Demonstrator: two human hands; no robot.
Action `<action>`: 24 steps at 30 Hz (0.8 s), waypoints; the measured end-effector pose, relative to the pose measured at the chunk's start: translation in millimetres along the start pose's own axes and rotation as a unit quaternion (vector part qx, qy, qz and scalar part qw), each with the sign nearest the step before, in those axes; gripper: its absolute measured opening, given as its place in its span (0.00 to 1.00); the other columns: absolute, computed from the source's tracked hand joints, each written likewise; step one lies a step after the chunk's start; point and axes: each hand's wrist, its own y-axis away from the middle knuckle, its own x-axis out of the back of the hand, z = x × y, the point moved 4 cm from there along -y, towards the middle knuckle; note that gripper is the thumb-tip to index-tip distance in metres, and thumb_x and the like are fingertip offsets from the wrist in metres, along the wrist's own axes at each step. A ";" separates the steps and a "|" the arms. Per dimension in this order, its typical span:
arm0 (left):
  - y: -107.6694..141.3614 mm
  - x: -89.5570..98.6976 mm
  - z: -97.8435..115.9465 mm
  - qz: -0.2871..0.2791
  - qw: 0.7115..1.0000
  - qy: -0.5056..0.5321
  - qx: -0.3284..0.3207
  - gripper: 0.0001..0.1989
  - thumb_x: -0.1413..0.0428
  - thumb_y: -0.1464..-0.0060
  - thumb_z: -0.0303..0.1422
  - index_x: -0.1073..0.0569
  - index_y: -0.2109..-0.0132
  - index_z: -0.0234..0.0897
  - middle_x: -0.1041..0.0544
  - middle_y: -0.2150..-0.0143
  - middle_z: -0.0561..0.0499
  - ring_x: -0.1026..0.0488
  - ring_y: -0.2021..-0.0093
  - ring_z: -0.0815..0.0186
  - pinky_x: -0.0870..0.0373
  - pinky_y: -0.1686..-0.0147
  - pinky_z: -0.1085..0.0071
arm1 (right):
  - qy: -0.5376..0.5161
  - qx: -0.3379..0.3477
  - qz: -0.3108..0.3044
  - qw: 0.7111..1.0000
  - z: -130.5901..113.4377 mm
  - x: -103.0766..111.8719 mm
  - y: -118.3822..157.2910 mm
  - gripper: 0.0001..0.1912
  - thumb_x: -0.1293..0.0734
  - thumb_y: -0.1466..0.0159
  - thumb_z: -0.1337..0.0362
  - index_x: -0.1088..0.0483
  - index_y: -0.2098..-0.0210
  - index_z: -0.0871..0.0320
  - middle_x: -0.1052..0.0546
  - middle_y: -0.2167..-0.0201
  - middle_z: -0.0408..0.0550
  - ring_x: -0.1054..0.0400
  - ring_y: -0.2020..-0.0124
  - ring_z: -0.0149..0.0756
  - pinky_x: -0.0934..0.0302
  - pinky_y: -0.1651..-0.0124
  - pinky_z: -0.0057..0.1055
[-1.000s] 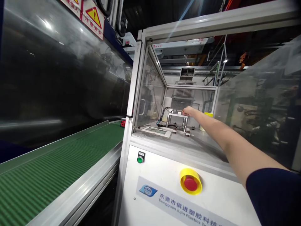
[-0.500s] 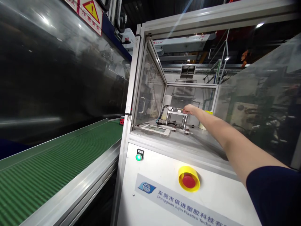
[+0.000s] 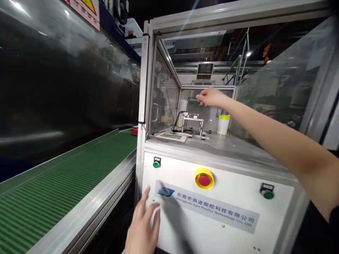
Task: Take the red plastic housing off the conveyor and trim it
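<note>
My right hand (image 3: 211,97) is raised inside the machine's framed enclosure, above and apart from the small metal fixture (image 3: 193,120). Its fingers are curled into a pinch; whatever they hold, if anything, is too small to make out. Low in the view, my left hand (image 3: 144,225) has come up in front of the white machine panel (image 3: 212,234), fingers spread and nothing in them. Above it on the panel sit a green button (image 3: 156,164) and a red emergency stop button (image 3: 204,180) in a yellow ring. A second green button (image 3: 268,194) is at the right.
A green conveyor belt (image 3: 79,169) with a metal side rail runs along the left, and a red object (image 3: 135,131) rests at its far end. A printed sheet (image 3: 172,137) and a yellow-topped white container (image 3: 224,124) stand on the enclosure's deck. Clear side panels flank the opening.
My right hand has lifted up off the fixture. My left hand has entered from below. The left green button's bright glow has dimmed. The view has shifted slightly.
</note>
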 end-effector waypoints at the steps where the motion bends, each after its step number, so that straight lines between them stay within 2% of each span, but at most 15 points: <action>1: -22.6 4.6 5.3 -0.006 1.000 -0.025 -0.017 0.12 0.50 0.31 0.35 0.23 0.49 0.47 0.43 0.23 0.51 0.30 0.33 0.53 0.16 0.56 0.62 | 0.003 0.029 0.023 0.999 -5.2 13.2 29.9 0.14 0.32 0.30 0.58 0.22 0.66 0.61 0.19 0.70 0.46 0.32 0.76 0.26 0.40 0.72 0.25; 2: -42.1 7.7 10.4 -0.020 0.998 -0.047 -0.034 0.12 0.51 0.31 0.34 0.23 0.50 0.46 0.46 0.22 0.52 0.31 0.33 0.53 0.16 0.60 0.63 | 0.004 0.096 0.067 0.993 -9.7 25.3 66.3 0.16 0.34 0.28 0.57 0.22 0.64 0.61 0.18 0.67 0.47 0.30 0.75 0.27 0.39 0.71 0.25; 3: -57.6 9.6 14.8 -0.030 0.996 -0.065 -0.051 0.12 0.51 0.31 0.33 0.22 0.53 0.44 0.48 0.21 0.52 0.31 0.33 0.52 0.16 0.64 0.64 | 0.001 0.131 0.119 0.984 -7.2 34.6 107.7 0.17 0.36 0.28 0.55 0.21 0.64 0.59 0.17 0.66 0.47 0.29 0.75 0.29 0.38 0.70 0.26; 5: -76.5 9.5 19.4 -0.037 0.992 -0.090 -0.075 0.11 0.50 0.31 0.32 0.23 0.54 0.42 0.49 0.21 0.50 0.31 0.33 0.52 0.17 0.65 0.65 | 0.007 0.134 0.241 0.961 16.4 41.8 198.1 0.16 0.36 0.27 0.54 0.20 0.58 0.55 0.19 0.70 0.44 0.29 0.75 0.31 0.37 0.69 0.29; 7: -82.4 5.8 19.0 -0.036 0.990 -0.105 -0.088 0.11 0.50 0.31 0.32 0.22 0.53 0.41 0.49 0.21 0.48 0.29 0.35 0.52 0.18 0.65 0.65 | 0.031 0.124 0.341 0.931 55.7 32.2 285.6 0.13 0.36 0.27 0.59 0.21 0.51 0.53 0.18 0.68 0.45 0.27 0.73 0.34 0.35 0.68 0.31; 8: -82.7 3.7 17.9 -0.037 0.989 -0.111 -0.092 0.12 0.51 0.31 0.32 0.22 0.51 0.41 0.49 0.21 0.47 0.28 0.37 0.52 0.18 0.66 0.65 | 0.048 0.130 0.366 0.920 77.2 22.4 323.0 0.11 0.35 0.29 0.62 0.21 0.53 0.54 0.17 0.66 0.47 0.26 0.73 0.35 0.34 0.67 0.32; 9: -82.4 2.0 17.2 -0.040 0.987 -0.119 -0.096 0.14 0.52 0.30 0.33 0.22 0.50 0.40 0.49 0.21 0.46 0.27 0.38 0.51 0.18 0.66 0.65 | 0.067 0.150 0.357 0.920 97.6 9.9 353.7 0.07 0.34 0.30 0.65 0.22 0.59 0.54 0.16 0.62 0.49 0.25 0.73 0.36 0.33 0.68 0.33; 11: -82.3 1.1 17.9 -0.045 0.983 -0.140 -0.108 0.16 0.54 0.29 0.34 0.22 0.48 0.38 0.49 0.21 0.44 0.25 0.40 0.49 0.19 0.65 0.63 | 0.124 0.147 0.300 0.934 134.8 -14.8 395.1 0.06 0.34 0.31 0.67 0.27 0.65 0.54 0.16 0.52 0.52 0.25 0.75 0.34 0.34 0.72 0.32; 13: -84.5 2.8 22.1 -0.048 0.976 -0.175 -0.125 0.17 0.54 0.29 0.35 0.22 0.47 0.35 0.49 0.22 0.41 0.24 0.43 0.47 0.19 0.59 0.59 | 0.163 0.109 0.256 0.947 161.3 -30.9 414.8 0.06 0.35 0.31 0.68 0.28 0.64 0.54 0.20 0.44 0.53 0.26 0.77 0.32 0.34 0.73 0.32; 16: -89.0 3.7 31.9 -0.052 0.968 -0.204 -0.134 0.17 0.53 0.30 0.35 0.23 0.47 0.33 0.50 0.22 0.36 0.23 0.49 0.49 0.22 0.56 0.58 | 0.203 0.063 0.250 0.945 176.5 -40.6 418.5 0.06 0.37 0.29 0.67 0.27 0.60 0.54 0.22 0.41 0.52 0.22 0.71 0.33 0.31 0.69 0.31; 18: -90.8 1.8 38.5 -0.052 0.972 -0.199 -0.116 0.17 0.53 0.30 0.35 0.22 0.48 0.34 0.52 0.21 0.36 0.22 0.52 0.52 0.23 0.63 0.62 | 0.246 0.042 0.259 0.933 177.7 -44.7 414.1 0.07 0.37 0.29 0.66 0.28 0.62 0.54 0.21 0.42 0.50 0.23 0.72 0.32 0.34 0.71 0.30; 20: -92.3 -0.2 45.8 -0.054 0.973 -0.201 -0.096 0.18 0.54 0.30 0.36 0.22 0.52 0.34 0.53 0.21 0.37 0.21 0.56 0.53 0.28 0.72 0.66 | 0.303 0.023 0.251 0.919 177.6 -50.6 410.0 0.09 0.37 0.29 0.65 0.30 0.67 0.55 0.20 0.43 0.49 0.28 0.78 0.29 0.38 0.75 0.30; 22: -95.4 1.2 53.5 -0.065 0.967 -0.233 -0.085 0.19 0.55 0.30 0.37 0.22 0.57 0.34 0.50 0.22 0.37 0.21 0.64 0.57 0.38 0.80 0.68 | 0.359 0.009 0.229 0.905 177.1 -56.5 408.0 0.10 0.36 0.30 0.65 0.31 0.69 0.55 0.21 0.42 0.48 0.34 0.82 0.28 0.42 0.78 0.31; 24: -100.6 8.9 59.6 -0.083 0.955 -0.270 -0.092 0.21 0.57 0.30 0.37 0.24 0.62 0.32 0.45 0.24 0.37 0.24 0.73 0.63 0.45 0.81 0.68 | 0.394 -0.009 0.207 0.896 176.3 -58.6 408.2 0.10 0.37 0.29 0.64 0.32 0.68 0.55 0.22 0.40 0.48 0.37 0.84 0.27 0.44 0.79 0.32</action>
